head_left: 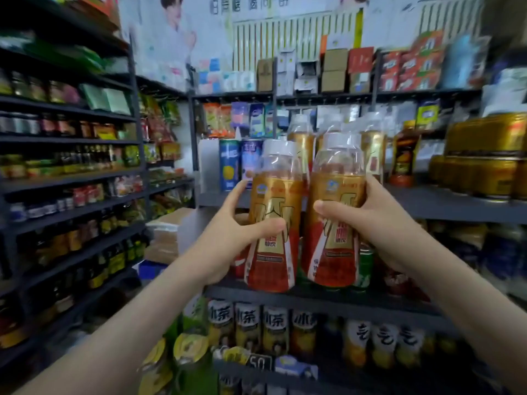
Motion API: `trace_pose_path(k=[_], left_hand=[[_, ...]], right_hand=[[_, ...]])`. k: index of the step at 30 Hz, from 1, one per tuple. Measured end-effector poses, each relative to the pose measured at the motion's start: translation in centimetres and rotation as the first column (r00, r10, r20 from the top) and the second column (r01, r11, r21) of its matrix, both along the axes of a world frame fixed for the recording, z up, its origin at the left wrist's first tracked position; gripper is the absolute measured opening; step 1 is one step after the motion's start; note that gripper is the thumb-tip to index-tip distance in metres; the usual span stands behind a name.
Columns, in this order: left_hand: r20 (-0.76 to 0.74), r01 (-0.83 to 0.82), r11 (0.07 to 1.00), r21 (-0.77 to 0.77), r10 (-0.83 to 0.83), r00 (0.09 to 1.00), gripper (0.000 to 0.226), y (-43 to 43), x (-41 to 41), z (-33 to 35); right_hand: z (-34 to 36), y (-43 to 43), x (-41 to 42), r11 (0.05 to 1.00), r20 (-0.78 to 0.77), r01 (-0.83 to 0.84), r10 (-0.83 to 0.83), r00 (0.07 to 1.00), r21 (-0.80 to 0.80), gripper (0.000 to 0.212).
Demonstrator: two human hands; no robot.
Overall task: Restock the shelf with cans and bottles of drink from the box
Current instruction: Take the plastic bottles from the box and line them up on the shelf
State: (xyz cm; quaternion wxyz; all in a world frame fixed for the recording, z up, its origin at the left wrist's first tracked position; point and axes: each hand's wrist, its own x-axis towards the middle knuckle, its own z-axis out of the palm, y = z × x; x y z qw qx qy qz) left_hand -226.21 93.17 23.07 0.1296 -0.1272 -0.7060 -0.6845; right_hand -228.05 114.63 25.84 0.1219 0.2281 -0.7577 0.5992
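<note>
Gripping one bottle in each fist, we raise a matched pair of gold-and-red drinks toward the upper shelf [445, 205] of a crowded shop aisle. Our left hand [228, 238] wraps the left bottle [273, 223] around its label, thumb across the front and fingers curled behind, forearm rising from the lower left corner. Just beside it, almost touching, the right bottle [336, 215] sits in our right hand [376, 226], thumb pressed to the label's middle, palm cupping the far side, forearm angling in from the lower right. Both bottles stand upright in the air, in front of the shelving and above the lower shelf edge, not yet set down; behind them, same-looking bottles [370, 143] already stand on the upper shelf, with gold cans [484, 155] stacked to the right. The box is not in view. We judge the risk to lie in the landing: two tall bottles pushed in together could knock the standing row over, or clip the shelf lip and slip from a one-handed hold. Motion blur softens much of the scene.
</note>
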Motion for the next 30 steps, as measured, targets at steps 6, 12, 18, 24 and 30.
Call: trace_pose_path(k=[6, 12, 18, 24, 30], left_hand=[[-0.112, 0.107, 0.994, 0.035, -0.102, 0.988, 0.091, 6.8, -7.0, 4.6], [-0.193, 0.171, 0.981, 0.089, -0.151, 0.970, 0.081, 10.6, -13.5, 7.4], [-0.193, 0.208, 0.970, 0.125, -0.182, 0.964, 0.075, 13.8, -18.0, 8.5], [-0.204, 0.169, 0.980, 0.107, -0.144, 0.968, 0.074, 16.2, -19.3, 8.8], [-0.229, 0.105, 0.985, 0.134, -0.073, 0.971, 0.076, 17.3, -19.3, 8.5]], right_hand=[[4.5, 8.4, -5.4, 0.984, -0.118, 0.147, -0.158, 0.980, -0.099, 0.057], [7.2, 14.5, -13.3, 0.936, -0.172, 0.350, -0.350, 0.921, -0.034, 0.054], [6.4, 18.0, -22.0, 0.914, -0.124, 0.397, -0.386, 0.914, 0.080, 0.059], [6.0, 18.4, -26.9, 0.928, -0.150, 0.326, -0.302, 0.941, 0.178, 0.099], [3.9, 18.6, -27.3, 0.646, -0.585, 0.548, -0.189, 0.789, 0.531, 0.127]])
